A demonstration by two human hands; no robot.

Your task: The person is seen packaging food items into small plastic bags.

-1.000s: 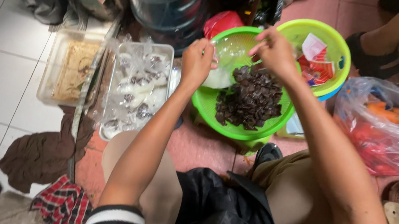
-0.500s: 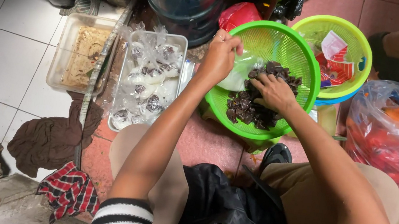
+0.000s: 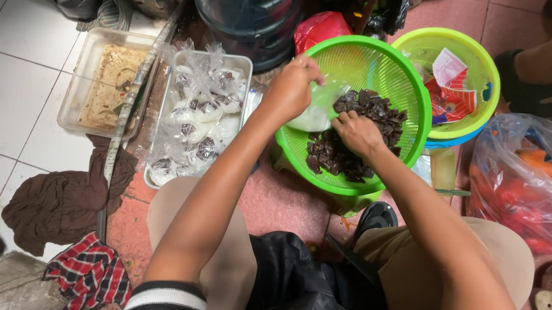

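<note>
The person sits low over a tiled floor (image 3: 0, 66), both bare arms reaching away from the body into a green colander (image 3: 367, 67) that stands on the reddish tiles just beyond the knees. The left hand (image 3: 290, 92) is closed around the top of a small clear plastic bag (image 3: 314, 113), pinching it shut-side up at the left inner wall of the colander; the bag holds something pale. The right hand (image 3: 358, 132) rests palm down, fingers curled narrow, on a heap of dark brown pieces (image 3: 351, 133) that fills the near right half of the colander; whether it grips any of them cannot be told.

Just left of the colander lies a clear rectangular tray (image 3: 165, 114) packed with small filled bags (image 3: 198, 119) showing white and dark contents. Further left, touching that tray, is a second clear tray (image 3: 76, 94) with a brownish smear inside. Far of the colander stands a large dark water bottle (image 3: 247, 0), with a red bag (image 3: 319, 28) beside it. To the right, a second green basket (image 3: 479, 68) sits in a blue rim and holds red and white wrappers. Right of that lies a clear bag of orange and red vegetables (image 3: 545, 186). A brown cloth (image 3: 61, 200) and a red checked cloth (image 3: 90, 273) lie on the floor at near left. Another person's sandalled foot (image 3: 534, 87) shows at far right.
</note>
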